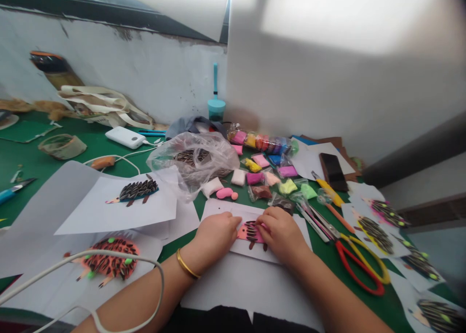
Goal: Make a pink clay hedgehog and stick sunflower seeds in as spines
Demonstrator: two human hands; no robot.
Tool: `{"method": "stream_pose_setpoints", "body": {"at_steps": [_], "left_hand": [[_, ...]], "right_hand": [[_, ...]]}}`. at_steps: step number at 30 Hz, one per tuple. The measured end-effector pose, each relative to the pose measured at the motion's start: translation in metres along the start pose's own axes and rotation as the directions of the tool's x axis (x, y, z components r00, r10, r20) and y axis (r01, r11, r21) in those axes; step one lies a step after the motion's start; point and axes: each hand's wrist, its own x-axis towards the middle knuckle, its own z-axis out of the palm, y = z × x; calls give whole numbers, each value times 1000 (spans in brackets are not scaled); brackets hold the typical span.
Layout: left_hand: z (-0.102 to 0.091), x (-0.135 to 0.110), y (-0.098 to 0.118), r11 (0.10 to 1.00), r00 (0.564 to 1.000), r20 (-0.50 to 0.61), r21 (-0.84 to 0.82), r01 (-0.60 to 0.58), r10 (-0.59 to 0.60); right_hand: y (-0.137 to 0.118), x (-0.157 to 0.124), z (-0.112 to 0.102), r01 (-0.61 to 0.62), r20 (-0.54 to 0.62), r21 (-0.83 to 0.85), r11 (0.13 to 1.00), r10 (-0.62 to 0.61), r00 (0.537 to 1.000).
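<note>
My left hand (215,235) rests curled on a white sheet (251,253), its fingers pressed against the left edge of a small pink clay hedgehog (249,232) studded with dark sunflower seeds. My right hand (281,233) is curled over the hedgehog's right side, fingertips pinched on its top; I cannot make out whether a seed is between them. A gold bangle (187,265) sits on my left wrist.
A plastic bag of sunflower seeds (196,160) lies behind the sheet, with small packets of coloured clay (267,170) to its right. Red-and-yellow scissors (358,265) and a phone (333,171) lie right. Finished seed hedgehogs (138,191) lie on papers left and right. A white cable (109,255) crosses my left arm.
</note>
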Motion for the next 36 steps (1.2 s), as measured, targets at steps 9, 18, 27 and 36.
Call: {"method": "stream_pose_setpoints", "body": {"at_steps": [9, 18, 27, 36], "left_hand": [[-1, 0, 0, 1000, 1000, 5, -7, -6, 6], [-2, 0, 1, 1000, 1000, 18, -3, 1, -1], [-2, 0, 0, 1000, 1000, 10, -11, 5, -5], [-1, 0, 0, 1000, 1000, 0, -9, -6, 6]], "right_hand": [[-1, 1, 0, 40, -3, -80, 996, -41, 999], [-1, 1, 2, 27, -8, -84, 996, -28, 1000], [4, -1, 1, -3, 1, -22, 1000, 3, 1000], [0, 2, 0, 14, 9, -60, 998, -14, 1000]]}}
